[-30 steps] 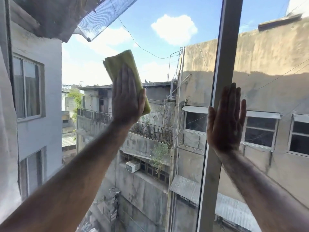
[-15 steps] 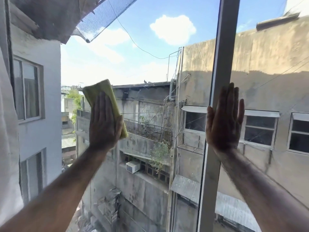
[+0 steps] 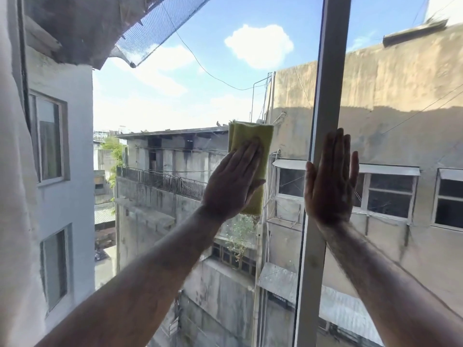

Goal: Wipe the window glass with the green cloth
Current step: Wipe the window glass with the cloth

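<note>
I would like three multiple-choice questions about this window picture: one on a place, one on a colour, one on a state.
1. Where is the right hand?
A. on the frame bar
B. on the cloth
C. hanging down

2. What colour is the cloth?
A. red
B. green
C. blue

3. How does the left hand hold the cloth?
A. crumpled in a fist
B. pinched by a corner
C. flat, pressed to the glass

Key: A, its palm lies over the frame bar; B, it is yellow-green; C, the fingers lie straight on it.

One camera only, worn on the person's head, close to the window glass. It faces straight out and slightly downward, over both raised forearms, toward the buildings opposite.
</note>
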Available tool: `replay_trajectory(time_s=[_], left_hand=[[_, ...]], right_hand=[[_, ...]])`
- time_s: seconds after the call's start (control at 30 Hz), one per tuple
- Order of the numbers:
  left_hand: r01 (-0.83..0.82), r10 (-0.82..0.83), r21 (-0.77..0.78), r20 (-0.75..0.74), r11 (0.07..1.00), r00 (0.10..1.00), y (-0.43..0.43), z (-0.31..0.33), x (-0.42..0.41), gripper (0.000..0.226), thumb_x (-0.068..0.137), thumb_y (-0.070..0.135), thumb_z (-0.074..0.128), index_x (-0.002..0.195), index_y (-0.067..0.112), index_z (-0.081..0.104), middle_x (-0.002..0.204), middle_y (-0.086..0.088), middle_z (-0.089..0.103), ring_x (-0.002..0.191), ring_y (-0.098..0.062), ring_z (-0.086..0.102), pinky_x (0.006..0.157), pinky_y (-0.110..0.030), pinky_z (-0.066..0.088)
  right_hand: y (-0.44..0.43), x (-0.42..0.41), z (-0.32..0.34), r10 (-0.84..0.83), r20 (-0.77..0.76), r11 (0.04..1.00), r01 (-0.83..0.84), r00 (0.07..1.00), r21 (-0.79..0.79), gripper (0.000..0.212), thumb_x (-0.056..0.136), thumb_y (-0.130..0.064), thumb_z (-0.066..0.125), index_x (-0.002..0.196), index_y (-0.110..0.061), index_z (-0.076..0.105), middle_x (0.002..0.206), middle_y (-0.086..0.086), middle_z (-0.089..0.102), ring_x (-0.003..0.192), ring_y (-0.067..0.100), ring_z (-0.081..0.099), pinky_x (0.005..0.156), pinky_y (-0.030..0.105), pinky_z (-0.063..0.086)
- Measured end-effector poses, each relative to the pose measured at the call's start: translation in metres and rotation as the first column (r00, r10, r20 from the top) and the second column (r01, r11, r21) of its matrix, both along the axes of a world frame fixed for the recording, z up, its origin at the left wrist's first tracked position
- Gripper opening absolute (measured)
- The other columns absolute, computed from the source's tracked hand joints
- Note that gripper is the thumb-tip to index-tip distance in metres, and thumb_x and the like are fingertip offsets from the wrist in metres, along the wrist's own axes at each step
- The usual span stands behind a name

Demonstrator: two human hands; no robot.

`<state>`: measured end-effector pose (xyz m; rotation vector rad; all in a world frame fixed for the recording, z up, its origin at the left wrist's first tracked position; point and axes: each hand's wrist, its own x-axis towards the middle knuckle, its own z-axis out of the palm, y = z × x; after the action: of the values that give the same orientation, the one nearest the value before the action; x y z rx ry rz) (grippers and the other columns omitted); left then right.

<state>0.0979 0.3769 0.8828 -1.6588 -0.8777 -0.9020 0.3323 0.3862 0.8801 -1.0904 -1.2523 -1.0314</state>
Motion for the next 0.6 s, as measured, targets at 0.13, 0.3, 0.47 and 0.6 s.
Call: replay_trajectory(time_s=[0.13, 0.3, 0.47, 0.6], left_hand=[[0.057, -0.056, 0.038, -0.038, 0.998, 0.998, -0.011, 0.045, -0.007, 0.038, 0.093, 0.001, 0.056, 0.127, 0.006, 0.071, 0.134, -0.015, 0.073, 0.116, -0.025, 0.074, 0.098, -0.041, 0.063], [0.005, -0.004, -0.018, 0.086, 1.0, 0.996, -0.028, 0.071, 0.007, 0.036, 0.096, 0.003, 0.045, 0.125, 0.0, 0.066, 0.145, -0.02, 0.062, 0.136, -0.034, 0.061, 0.109, -0.053, 0.054], [-0.109, 0.132, -0.141, 0.166, 0.984, 0.977, -0.035, 0.081, 0.019, 0.052, 0.099, -0.003, 0.049, 0.15, 0.005, 0.047, 0.147, -0.018, 0.062, 0.138, -0.032, 0.058, 0.123, -0.053, 0.04], [-0.189, 0.208, -0.146, 0.129, 0.971, 0.969, -0.047, 0.091, 0.022, 0.036, 0.097, -0.007, 0.05, 0.128, 0.001, 0.067, 0.125, -0.018, 0.075, 0.119, -0.032, 0.07, 0.123, -0.053, 0.04]], right_hand=[[-0.001, -0.001, 0.001, 0.002, -0.011, 1.0, -0.002, 1.0, -0.018, 0.063, 0.113, -0.034, 0.031, 0.166, -0.004, 0.015, 0.176, 0.015, 0.016, 0.165, 0.027, 0.014, 0.134, 0.052, 0.016], [-0.002, 0.001, 0.0, 0.003, -0.001, 1.0, -0.003, 1.0, -0.029, 0.063, 0.113, -0.033, 0.031, 0.166, -0.004, 0.014, 0.176, 0.016, 0.014, 0.165, 0.027, 0.013, 0.133, 0.054, 0.016], [-0.001, 0.0, 0.0, 0.017, -0.005, 0.999, -0.017, 1.0, -0.043, 0.064, 0.113, -0.033, 0.032, 0.166, -0.005, 0.012, 0.177, 0.015, 0.014, 0.165, 0.027, 0.013, 0.134, 0.053, 0.016], [-0.01, 0.0, 0.002, 0.059, -0.028, 0.996, -0.061, 0.998, -0.071, 0.065, 0.112, -0.033, 0.037, 0.166, -0.006, 0.014, 0.176, 0.014, 0.015, 0.165, 0.028, 0.015, 0.134, 0.051, 0.014]])
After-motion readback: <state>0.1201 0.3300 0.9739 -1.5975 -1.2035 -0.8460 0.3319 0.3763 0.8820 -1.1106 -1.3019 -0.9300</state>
